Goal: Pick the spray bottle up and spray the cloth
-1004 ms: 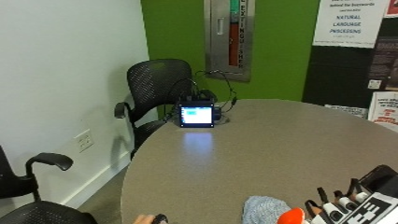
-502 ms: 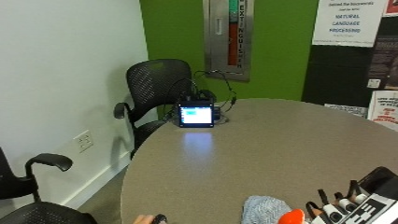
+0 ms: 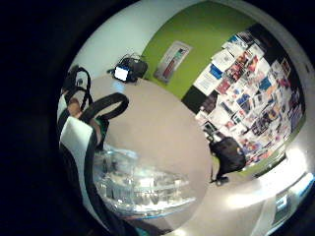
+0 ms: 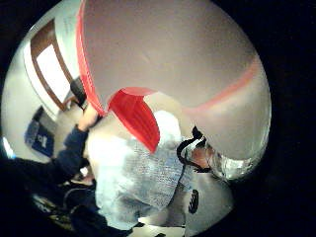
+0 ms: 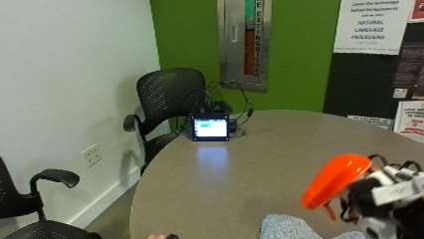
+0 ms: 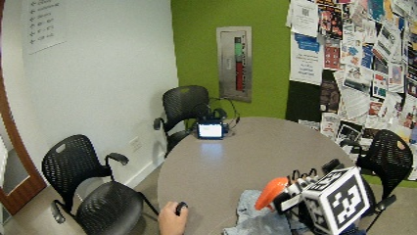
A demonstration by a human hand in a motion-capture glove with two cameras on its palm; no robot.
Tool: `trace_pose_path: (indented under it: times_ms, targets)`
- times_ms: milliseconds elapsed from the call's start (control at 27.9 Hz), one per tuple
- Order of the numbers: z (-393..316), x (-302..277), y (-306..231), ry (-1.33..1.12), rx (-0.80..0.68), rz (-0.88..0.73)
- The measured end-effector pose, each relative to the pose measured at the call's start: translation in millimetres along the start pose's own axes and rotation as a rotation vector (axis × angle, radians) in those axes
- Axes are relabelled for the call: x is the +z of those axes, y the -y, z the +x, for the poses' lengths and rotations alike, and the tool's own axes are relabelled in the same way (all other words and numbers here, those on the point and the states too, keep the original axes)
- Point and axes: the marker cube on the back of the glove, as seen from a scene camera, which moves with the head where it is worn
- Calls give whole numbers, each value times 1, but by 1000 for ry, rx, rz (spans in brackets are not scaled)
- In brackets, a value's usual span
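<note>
I have the bottle [image 5: 334, 180] up off the surface [image 5: 265, 159] in my right hand [image 5: 387, 199], fingers wrapped round it, orange head pointing left; the cloth [image 5: 291, 228] lies just below, near edge.

The person's gloved right hand [image 5: 387, 199] is raised above the table's near edge, at the lower right of the outside view, fingers curled around a spray bottle [image 5: 334, 179] whose orange head points left. Their bare left hand [image 6: 171, 220] rests on the table's near left edge, fingers curled.
</note>
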Motion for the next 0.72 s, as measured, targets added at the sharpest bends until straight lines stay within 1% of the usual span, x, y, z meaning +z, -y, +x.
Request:
trace_pose_path:
  times_ms: [251, 394, 538, 717]
  targets:
    - [53, -28, 27, 322, 317, 107]
    - [85, -29, 33, 478, 482, 143]
    - [96, -16, 43, 641, 550, 160]
    - [94, -10, 83, 815, 572, 160]
